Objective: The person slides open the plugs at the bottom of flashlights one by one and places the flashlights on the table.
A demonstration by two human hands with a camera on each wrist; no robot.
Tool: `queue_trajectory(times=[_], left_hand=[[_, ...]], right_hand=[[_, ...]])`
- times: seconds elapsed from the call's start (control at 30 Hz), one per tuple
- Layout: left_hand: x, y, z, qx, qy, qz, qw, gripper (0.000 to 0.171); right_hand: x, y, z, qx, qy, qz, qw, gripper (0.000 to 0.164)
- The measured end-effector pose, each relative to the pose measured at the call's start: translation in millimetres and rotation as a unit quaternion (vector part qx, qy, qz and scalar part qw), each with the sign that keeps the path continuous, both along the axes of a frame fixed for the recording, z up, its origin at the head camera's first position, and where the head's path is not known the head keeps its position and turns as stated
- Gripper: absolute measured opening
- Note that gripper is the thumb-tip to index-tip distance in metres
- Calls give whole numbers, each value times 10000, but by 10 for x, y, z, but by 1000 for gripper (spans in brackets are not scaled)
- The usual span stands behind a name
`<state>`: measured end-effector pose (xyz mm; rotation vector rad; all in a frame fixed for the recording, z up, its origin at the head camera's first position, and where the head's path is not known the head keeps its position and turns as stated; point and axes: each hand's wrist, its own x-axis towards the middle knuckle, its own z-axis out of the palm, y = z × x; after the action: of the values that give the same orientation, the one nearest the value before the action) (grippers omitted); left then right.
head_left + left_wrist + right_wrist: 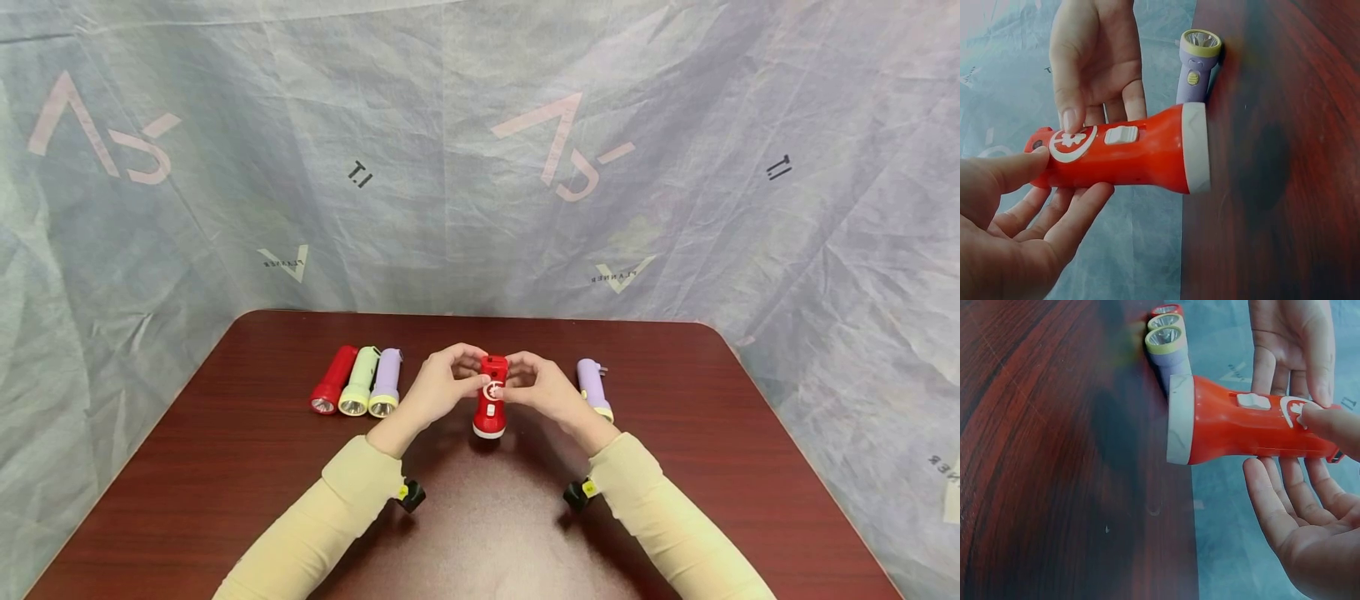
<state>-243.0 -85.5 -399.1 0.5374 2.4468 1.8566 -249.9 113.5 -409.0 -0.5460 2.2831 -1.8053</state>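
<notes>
A red flashlight (491, 417) with a white rim, a white slide switch and a white flower emblem is held between both hands, lens end down, over the middle of the table. My left hand (442, 379) pinches its upper body from the left, thumb on the front near the emblem and fingers behind. From the other side my right hand (543, 385) pinches it the same way, its thumb on the emblem. In the left wrist view the flashlight's switch (1121, 134) faces the camera, and the white rim (1180, 419) shows plainly in the right wrist view.
Left of the hands, a red flashlight (335, 379), a pale green one (360, 379) and a lilac one (387, 379) lie side by side on the brown table (480, 533). Another lilac flashlight (591, 382) lies beyond the right wrist. Grey printed cloth (450, 125) hangs behind the table.
</notes>
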Motion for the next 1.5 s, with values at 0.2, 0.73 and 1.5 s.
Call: queue_trajectory(times=[0.2, 0.73, 1.5], left_hand=[[85, 19, 79, -130, 66, -21, 9999, 33], [276, 43, 266, 0, 110, -109, 9999, 31], [118, 62, 204, 100, -439, -318, 9985, 38]], right_hand=[[44, -3, 83, 32, 112, -70, 9999, 40], [158, -27, 205, -256, 223, -327, 9989, 34], [23, 62, -62, -432, 871, -458, 9942, 32]])
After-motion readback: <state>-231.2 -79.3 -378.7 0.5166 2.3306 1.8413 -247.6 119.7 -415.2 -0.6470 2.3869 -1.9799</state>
